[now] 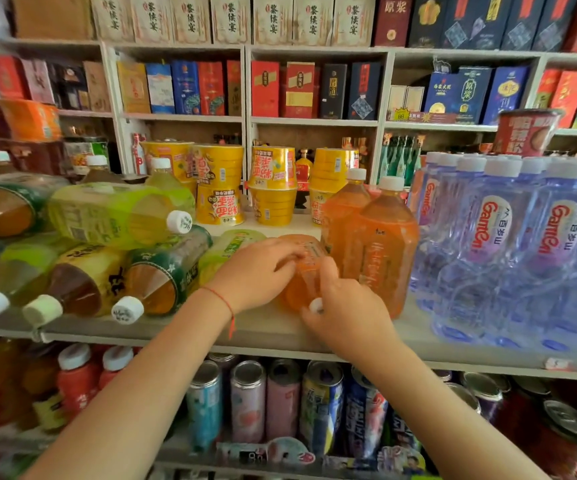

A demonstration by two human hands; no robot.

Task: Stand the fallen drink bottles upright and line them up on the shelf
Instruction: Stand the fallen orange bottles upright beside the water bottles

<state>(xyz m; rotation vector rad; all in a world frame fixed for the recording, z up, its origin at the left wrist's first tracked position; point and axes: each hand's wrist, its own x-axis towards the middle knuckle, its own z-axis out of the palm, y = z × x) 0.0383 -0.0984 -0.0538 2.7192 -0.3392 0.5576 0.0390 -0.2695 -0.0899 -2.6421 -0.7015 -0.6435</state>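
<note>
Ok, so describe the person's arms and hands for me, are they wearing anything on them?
Both forearms are bare, with no sleeves in view and no gloves. The left hand has a thin red string bracelet around its wrist, with a short loose end hanging below the wrist. The right hand and its wrist show no bracelet, watch or ring that I can make out.

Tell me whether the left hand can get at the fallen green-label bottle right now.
Probably not yet: the left hand grips the orange bottle. The green-label bottle lies close beside it, nothing between.
</note>
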